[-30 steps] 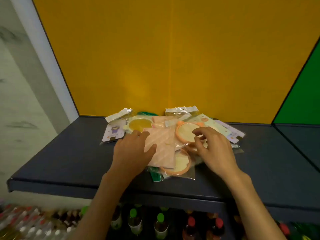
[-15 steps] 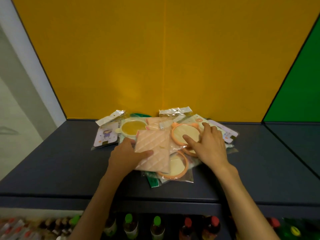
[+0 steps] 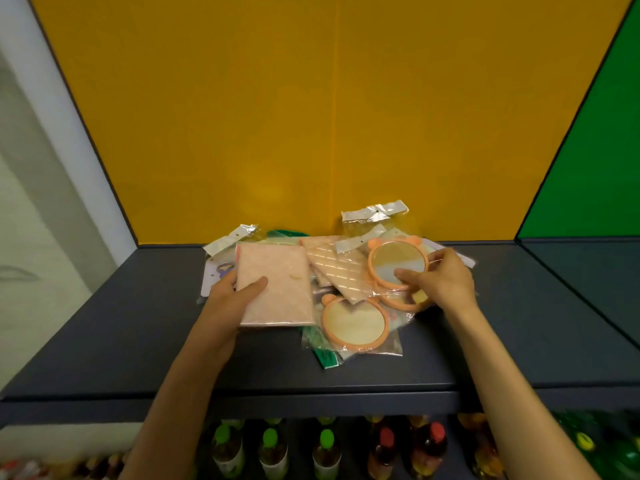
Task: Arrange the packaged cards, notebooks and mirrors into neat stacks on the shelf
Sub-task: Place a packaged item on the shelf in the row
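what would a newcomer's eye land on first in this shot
Probably the bright yellow back wall behind the dark grey shelf, then the jumble of plastic-wrapped goods piled at mid-shelf. In it, the left hand grips a pale pink quilted notebook in clear wrap, while the right hand pinches a round orange-rimmed mirror with small ears. A second orange-rimmed mirror lies in front, nearer the shelf edge.
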Available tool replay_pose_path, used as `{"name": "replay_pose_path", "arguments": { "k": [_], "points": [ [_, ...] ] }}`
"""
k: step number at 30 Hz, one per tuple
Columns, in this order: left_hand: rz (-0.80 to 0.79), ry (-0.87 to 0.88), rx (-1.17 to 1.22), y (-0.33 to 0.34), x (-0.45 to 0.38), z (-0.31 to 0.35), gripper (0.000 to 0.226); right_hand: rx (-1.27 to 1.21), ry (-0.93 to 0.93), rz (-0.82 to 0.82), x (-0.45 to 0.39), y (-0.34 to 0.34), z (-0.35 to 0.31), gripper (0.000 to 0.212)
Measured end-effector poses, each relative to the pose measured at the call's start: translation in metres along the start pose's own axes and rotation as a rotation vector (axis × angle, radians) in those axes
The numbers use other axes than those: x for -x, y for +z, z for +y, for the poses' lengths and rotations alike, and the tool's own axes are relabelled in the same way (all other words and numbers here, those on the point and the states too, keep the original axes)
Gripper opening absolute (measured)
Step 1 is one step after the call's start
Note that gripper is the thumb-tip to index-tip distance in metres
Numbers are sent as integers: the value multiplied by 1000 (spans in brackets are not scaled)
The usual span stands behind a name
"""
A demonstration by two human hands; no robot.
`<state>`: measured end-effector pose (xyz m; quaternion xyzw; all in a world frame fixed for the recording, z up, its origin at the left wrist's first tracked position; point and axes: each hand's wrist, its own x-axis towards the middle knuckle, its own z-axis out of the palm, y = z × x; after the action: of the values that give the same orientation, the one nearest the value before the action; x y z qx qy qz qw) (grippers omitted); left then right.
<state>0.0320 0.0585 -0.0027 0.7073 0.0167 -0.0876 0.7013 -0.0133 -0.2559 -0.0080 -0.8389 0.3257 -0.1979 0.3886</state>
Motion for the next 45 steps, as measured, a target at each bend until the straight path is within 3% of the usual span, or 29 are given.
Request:
{"name": "replay_pose_path", "arguments": {
  "k": [6, 9, 13, 21, 29, 45],
  "points": [
    [-36, 48, 142, 4, 7, 4, 26, -427, 139, 55, -5, -15, 7, 37],
    [-91, 64, 199, 17, 13, 9, 28, -627, 115, 30, 6, -28, 14, 23],
    [-146, 29, 239, 45, 19, 14, 20, -743, 128, 20, 28, -57, 24, 11],
    [-280, 8, 206, 139, 53, 8, 23, -839, 235, 165, 49, -129, 85, 13],
    [-405, 36, 221, 276, 129, -5, 19, -931, 252, 241, 61, -248, 189, 14],
    [-401, -37, 252, 549, 269, -26, 14, -954, 240, 336, 41, -476, 390, 6]
  ]
}}
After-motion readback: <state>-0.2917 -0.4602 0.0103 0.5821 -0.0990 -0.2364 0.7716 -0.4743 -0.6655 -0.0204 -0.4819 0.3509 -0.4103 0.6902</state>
